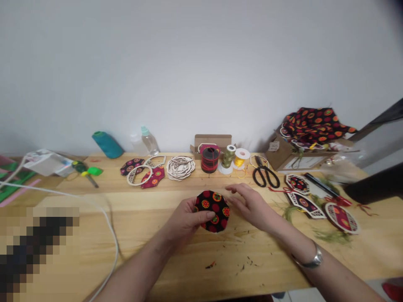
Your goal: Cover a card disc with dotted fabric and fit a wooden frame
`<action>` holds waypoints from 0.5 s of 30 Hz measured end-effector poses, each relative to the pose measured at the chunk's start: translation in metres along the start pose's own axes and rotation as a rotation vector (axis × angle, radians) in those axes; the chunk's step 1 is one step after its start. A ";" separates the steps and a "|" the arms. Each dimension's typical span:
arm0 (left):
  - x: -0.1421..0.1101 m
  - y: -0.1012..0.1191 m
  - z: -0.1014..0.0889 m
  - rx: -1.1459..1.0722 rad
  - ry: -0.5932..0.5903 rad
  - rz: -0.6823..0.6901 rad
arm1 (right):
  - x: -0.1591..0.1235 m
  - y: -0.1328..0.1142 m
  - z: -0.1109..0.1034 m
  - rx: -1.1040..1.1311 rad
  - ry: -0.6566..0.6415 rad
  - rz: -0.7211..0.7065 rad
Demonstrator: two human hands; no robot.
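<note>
A round piece of black fabric [218, 206] with red and orange flower prints is pinched in my left hand [185, 219], thumb on its front face. The other fingers of that hand are hidden behind the disc. Just right of the disc is my right hand [252, 206], its fingers apart and loosely bent, with nothing visible in them. A gap seems to separate its fingertips from the fabric's edge. Small dark fabric scraps [210, 265] lie on the wooden table [176, 268] below the hands.
Behind the hands stand thread spools [210, 161], black scissors [265, 173] and a stack of wooden cutouts [180, 168]. Finished-looking ornaments [341, 218] lie to the right, by a cardboard box [292, 155] with patterned cloth. A white cable [113, 235] crosses the left side.
</note>
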State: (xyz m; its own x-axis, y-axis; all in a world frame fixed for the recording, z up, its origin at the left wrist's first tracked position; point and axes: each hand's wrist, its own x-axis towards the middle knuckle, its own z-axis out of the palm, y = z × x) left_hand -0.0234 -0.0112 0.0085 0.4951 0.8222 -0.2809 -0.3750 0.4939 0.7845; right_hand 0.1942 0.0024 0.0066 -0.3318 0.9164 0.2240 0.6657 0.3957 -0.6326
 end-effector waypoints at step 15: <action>0.003 0.003 0.010 0.081 0.233 0.034 | -0.004 0.001 -0.036 0.003 0.188 0.000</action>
State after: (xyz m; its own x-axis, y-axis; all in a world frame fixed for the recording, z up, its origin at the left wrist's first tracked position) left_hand -0.0157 -0.0103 0.0155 0.2861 0.8855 -0.3661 -0.3191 0.4483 0.8350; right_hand 0.2199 0.0011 0.0316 -0.2007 0.9119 0.3580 0.6639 0.3953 -0.6348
